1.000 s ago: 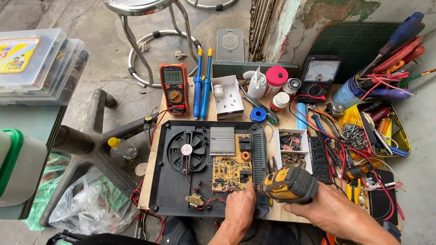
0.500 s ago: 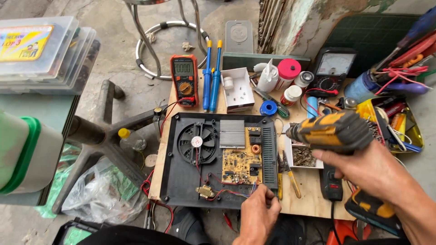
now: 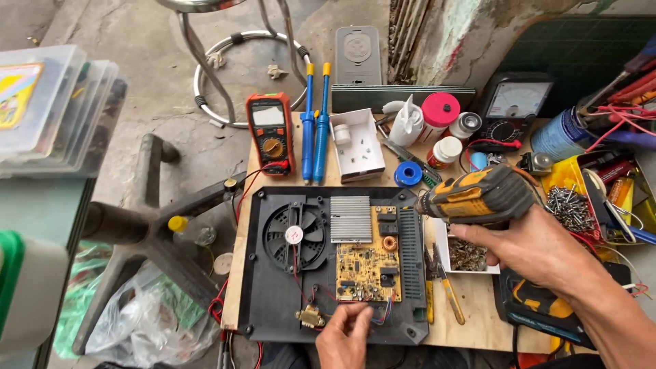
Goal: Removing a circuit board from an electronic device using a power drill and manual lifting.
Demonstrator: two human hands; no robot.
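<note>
A black plastic appliance base lies open on the near left part of the wooden board, showing a round cooling fan, a ribbed silver heat sink and a yellow-brown circuit board with a copper coil and red and black wires. The left hand rests at the near edge of the circuit board, fingertips pinching at the wires there; what it grips is too small to make out. The right hand is clenched around a yellow and black cordless screwdriver, held level above the board just right of the base, tip pointing left. The wrists and forearms are cut off by the frame edge, and the screwdriver's bit is hard to see. Compared with half a second ago, the screwdriver sits slightly lower, and the left hand has moved up onto the board's edge.
</note>
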